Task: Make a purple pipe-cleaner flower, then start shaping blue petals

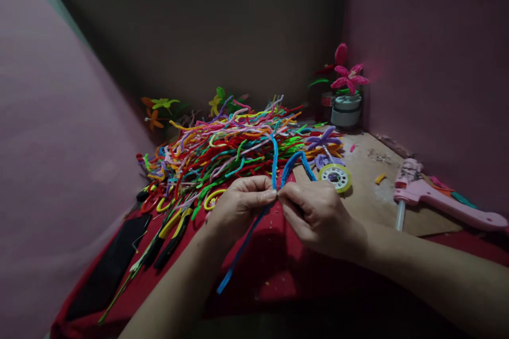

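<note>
Between my two hands is a blue pipe cleaner (274, 161), held over the near part of the red cloth. My left hand (246, 198) pinches it between thumb and forefinger; one straight end rises above the fingers and another length hangs down to the lower left. Close beside it, my right hand (318, 212) is closed with its fingertips on the blue strand, and a bent blue loop stands up above the knuckles. Whether the blue lengths are one piece or several I cannot tell. Behind the hands lies a big heap of multicoloured pipe cleaners (234, 143).
Yellow-black pliers (175, 233), scissors (150, 198) and a dark flat object (109, 267) lie left on the red cloth (254, 275). To the right, a pink glue gun (449, 204) rests on a brown board (369, 169). A yellow-rimmed wheel (336, 177) and pink flower (350, 78) stand nearby.
</note>
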A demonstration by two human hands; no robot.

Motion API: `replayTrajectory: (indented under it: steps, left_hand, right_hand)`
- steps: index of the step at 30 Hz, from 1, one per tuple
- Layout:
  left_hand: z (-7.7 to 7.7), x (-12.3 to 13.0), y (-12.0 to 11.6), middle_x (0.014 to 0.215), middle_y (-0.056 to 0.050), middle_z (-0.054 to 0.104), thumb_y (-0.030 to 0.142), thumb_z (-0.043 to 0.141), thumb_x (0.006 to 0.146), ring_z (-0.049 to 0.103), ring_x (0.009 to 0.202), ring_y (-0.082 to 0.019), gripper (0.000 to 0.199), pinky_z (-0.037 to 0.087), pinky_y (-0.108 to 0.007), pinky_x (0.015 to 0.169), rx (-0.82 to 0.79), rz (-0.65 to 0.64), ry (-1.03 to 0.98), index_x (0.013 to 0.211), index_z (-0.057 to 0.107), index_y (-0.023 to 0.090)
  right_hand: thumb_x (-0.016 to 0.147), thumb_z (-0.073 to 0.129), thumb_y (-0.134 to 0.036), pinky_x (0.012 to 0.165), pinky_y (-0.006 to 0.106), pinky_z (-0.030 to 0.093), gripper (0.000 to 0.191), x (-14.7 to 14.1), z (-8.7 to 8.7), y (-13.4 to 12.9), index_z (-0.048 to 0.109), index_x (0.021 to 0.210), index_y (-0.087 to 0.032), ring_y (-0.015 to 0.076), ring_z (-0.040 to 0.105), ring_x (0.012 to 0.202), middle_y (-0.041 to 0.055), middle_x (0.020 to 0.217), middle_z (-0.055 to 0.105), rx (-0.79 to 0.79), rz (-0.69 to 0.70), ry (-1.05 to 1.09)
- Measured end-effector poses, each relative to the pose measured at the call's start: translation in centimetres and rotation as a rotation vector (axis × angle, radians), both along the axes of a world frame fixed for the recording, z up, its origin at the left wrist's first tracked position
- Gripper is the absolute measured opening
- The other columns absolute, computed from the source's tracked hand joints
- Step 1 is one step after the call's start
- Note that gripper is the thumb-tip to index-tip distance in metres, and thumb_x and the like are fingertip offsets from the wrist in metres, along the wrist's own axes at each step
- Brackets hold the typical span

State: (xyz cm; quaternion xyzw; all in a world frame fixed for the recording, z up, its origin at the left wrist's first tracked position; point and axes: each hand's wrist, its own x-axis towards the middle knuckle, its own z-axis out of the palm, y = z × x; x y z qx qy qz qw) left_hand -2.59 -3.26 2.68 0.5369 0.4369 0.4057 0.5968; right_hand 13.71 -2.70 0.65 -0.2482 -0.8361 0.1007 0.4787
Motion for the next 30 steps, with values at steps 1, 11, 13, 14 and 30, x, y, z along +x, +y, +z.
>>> replayTrajectory:
  steps: [1, 11, 13, 14, 30]
  left_hand:
    - [0.0, 0.1, 0.0, 0.058, 0.004, 0.042, 0.024, 0.063, 0.069, 0.036, 0.053, -0.006, 0.016, 0.03, -0.02, 0.053, 0.023, 0.019, 0.003, 0.065, 0.053, 0.013]
    - [0.6, -0.3, 0.1, 0.064, 0.003, 0.047, 0.029, 0.056, 0.076, 0.04, 0.059, -0.008, 0.015, 0.035, -0.02, 0.057, 0.292, 0.187, 0.375, 0.071, 0.055, 0.015]
    - [0.5, -0.1, 0.0, 0.065, 0.002, 0.05, 0.028, 0.056, 0.075, 0.043, 0.061, -0.009, 0.014, 0.036, -0.02, 0.058, 0.323, 0.217, 0.404, 0.072, 0.056, 0.015]
    - [0.4, 0.0, -0.1, 0.066, 0.002, 0.052, 0.028, 0.056, 0.076, 0.045, 0.062, -0.01, 0.014, 0.037, -0.021, 0.058, 0.353, 0.24, 0.428, 0.072, 0.057, 0.015]
    - [1.0, 0.2, -0.2, 0.059, 0.003, 0.044, 0.027, 0.048, 0.08, 0.041, 0.056, -0.009, 0.017, 0.034, -0.021, 0.053, 0.362, 0.172, 0.508, 0.066, 0.05, 0.015]
  right_hand:
    - [0.077, 0.045, -0.01, 0.05, 0.024, 0.028, 0.017, -0.1, 0.1, 0.0, 0.054, 0.063, -0.012, 0.009, 0.041, 0.051, 0.0007, 0.055, 0.047, -0.02, -0.016, 0.003]
    - [0.079, 0.046, -0.021, 0.044, 0.02, 0.036, 0.02, -0.2, 1.1, 1.3, 0.056, 0.063, -0.014, 0.0078, 0.047, 0.045, 0.0002, 0.053, 0.057, -0.825, 0.181, 0.157]
    - [0.079, 0.047, -0.022, 0.043, 0.02, 0.036, 0.019, -0.2, 0.9, 1.4, 0.056, 0.063, -0.015, 0.008, 0.047, 0.043, 0.0003, 0.053, 0.057, -0.862, 0.177, 0.177]
    - [0.079, 0.047, -0.022, 0.043, 0.02, 0.036, 0.019, -0.3, 0.9, 1.5, 0.055, 0.063, -0.015, 0.008, 0.047, 0.043, 0.0002, 0.052, 0.057, -0.86, 0.166, 0.176]
    - [0.079, 0.049, -0.018, 0.053, 0.02, 0.038, 0.014, -0.5, 1.2, 1.1, 0.057, 0.068, -0.015, 0.0078, 0.05, 0.052, -0.0015, 0.056, 0.057, -0.617, 0.122, 0.083]
